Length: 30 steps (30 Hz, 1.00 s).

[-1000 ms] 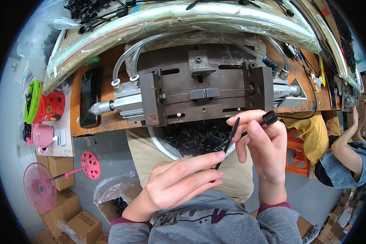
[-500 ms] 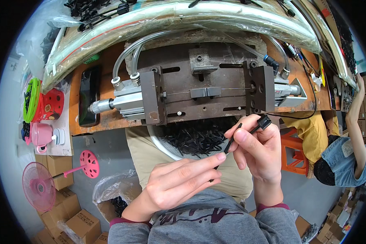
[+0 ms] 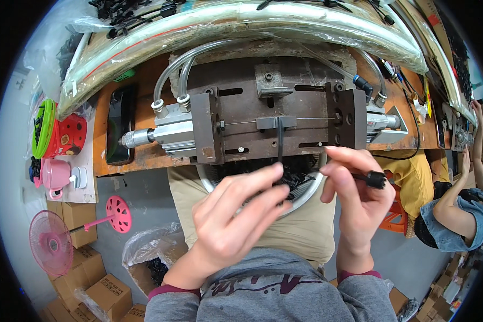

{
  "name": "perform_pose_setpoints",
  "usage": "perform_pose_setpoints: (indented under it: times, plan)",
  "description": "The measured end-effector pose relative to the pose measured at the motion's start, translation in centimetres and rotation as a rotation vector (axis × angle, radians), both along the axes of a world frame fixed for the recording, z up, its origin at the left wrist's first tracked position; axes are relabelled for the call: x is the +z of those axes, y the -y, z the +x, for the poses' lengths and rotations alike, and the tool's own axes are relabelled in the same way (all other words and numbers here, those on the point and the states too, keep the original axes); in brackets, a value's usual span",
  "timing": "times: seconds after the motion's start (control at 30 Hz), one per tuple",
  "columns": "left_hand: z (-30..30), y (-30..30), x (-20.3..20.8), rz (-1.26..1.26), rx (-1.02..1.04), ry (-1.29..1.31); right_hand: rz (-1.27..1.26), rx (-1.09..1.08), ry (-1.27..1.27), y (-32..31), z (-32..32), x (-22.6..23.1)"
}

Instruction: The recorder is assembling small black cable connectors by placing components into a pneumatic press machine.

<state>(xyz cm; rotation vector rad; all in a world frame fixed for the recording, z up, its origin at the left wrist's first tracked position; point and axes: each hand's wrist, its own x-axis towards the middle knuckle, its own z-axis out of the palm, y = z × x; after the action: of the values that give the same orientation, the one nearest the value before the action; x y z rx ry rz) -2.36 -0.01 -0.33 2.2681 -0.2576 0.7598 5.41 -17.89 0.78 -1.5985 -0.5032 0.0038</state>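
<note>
My left hand, a little blurred, pinches the lower end of a thin black plastic strip. The strip points away from me, and its far end reaches the small grey metal block in the middle of the brown metal fixture. To the right, my right hand is partly curled round a black stick with a toothed round head that sticks out past the fingers. Its thumb and index fingertip are close together, with nothing clearly visible between them. Thin rods run from both sides of the fixture to the block.
A white basket of black pieces sits below the fixture. Silver air cylinders with clear hoses flank it. A phone lies left on the wooden bench. A plastic-wrapped roll spans the back. Another person works at far right.
My left hand has brought the black strip forward to the block, away from my right hand. My right hand has moved right and down, still with the toothed-head stick.
</note>
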Motion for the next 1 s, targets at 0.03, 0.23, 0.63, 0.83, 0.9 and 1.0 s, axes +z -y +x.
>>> perform_pose_setpoints:
  times: [0.03,0.23,0.63,0.83,0.9,1.0]
  plan:
    - [0.7,0.2,-0.7,0.017,0.044,0.004,0.030,0.003,-0.061,0.2,-0.3,0.5]
    - [2.9,0.8,-2.2,0.243,0.147,0.011,0.058,-0.018,-0.033,0.8,-0.8,0.7]
    - [3.4,0.8,-0.9,0.333,0.170,-0.091,-0.254,0.074,0.561,0.9,-0.2,0.8]
    - [3.7,0.4,-1.6,0.327,0.135,0.009,-0.416,0.033,0.691,0.6,-0.7,0.2]
    - [3.7,0.4,-1.7,0.334,0.132,0.020,-0.419,0.051,0.712,0.4,-0.4,0.1]
    - [2.7,0.3,-0.6,0.298,0.095,-0.067,-0.440,0.054,0.709,0.0,-0.2,0.0]
